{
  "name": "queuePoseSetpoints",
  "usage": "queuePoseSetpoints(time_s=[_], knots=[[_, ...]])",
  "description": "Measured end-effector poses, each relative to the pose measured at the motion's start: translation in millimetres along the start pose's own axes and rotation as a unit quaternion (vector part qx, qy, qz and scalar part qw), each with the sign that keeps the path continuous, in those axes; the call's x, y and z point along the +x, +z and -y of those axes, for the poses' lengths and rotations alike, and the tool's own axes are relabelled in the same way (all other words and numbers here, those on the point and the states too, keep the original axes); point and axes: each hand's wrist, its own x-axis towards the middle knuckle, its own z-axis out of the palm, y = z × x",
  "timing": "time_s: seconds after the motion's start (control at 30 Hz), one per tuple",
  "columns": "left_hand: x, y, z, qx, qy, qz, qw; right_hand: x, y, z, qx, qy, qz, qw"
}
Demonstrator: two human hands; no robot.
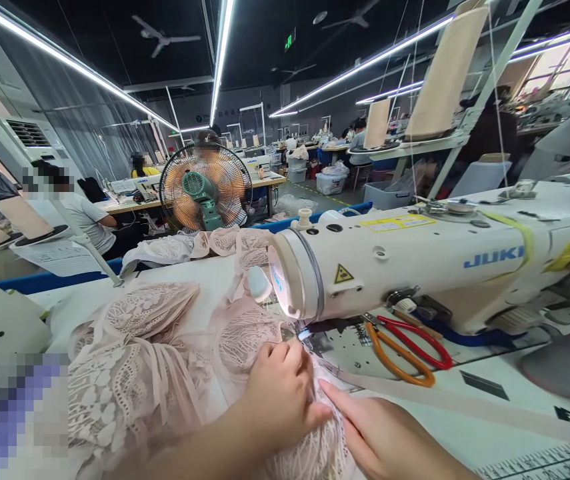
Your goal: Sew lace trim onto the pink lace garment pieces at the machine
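A heap of pale pink lace fabric (139, 373) covers the white table in front of me. My left hand (277, 393) is curled, with its fingers pressed down on the lace just before the needle area of a white JUKI sewing machine (415, 267). My right hand (379, 433) lies beside it at the lower middle, its forefinger stretched toward the same piece of lace and touching it. The needle itself is hidden behind the lit machine head.
Scissors with orange and red handles (405, 350) lie on the machine bed under the arm. A standing fan (205, 190) is behind the table. Other people sit at sewing stations to the left and far back. Beige thread cones (445, 73) stand at upper right.
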Motion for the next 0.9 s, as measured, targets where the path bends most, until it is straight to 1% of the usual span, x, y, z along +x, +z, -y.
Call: queuePoseSetpoints(time_s=[0.1, 0.17, 0.27, 0.47, 0.53, 0.6, 0.73, 0.8, 0.9], knots=[[-2, 1, -4, 0.011, 0.017, 0.0, 1.0, -3, 3, -2, -0.003, 0.001, 0.01, 1.0], [-3, 3, -6, 0.017, 0.024, 0.017, 0.999, -5, 6, -4, -0.012, 0.004, 0.013, 1.0], [-5, 4, -10, 0.019, 0.015, 0.039, 0.999, -6, 9, -6, -0.024, 0.004, 0.015, 1.0], [-4, 0, -10, 0.028, 0.012, 0.035, 0.999, -5, 10, -5, -0.017, 0.007, 0.02, 1.0], [-4, 2, -8, 0.023, 0.013, 0.037, 0.999, -4, 9, -3, -0.017, 0.01, 0.022, 1.0], [-3, 5, -6, 0.014, 0.011, 0.026, 1.0, -4, 6, -1, -0.022, 0.018, 0.026, 0.999], [-1, 10, -2, -0.019, -0.012, -0.002, 1.0, -3, 0, 5, -0.028, 0.05, 0.062, 0.996], [-1, 10, -2, -0.038, -0.023, 0.002, 0.999, -1, -3, 7, -0.026, 0.07, 0.082, 0.994], [-1, 8, -4, -0.052, -0.028, 0.006, 0.998, 1, -5, 9, -0.024, 0.077, 0.089, 0.993]])
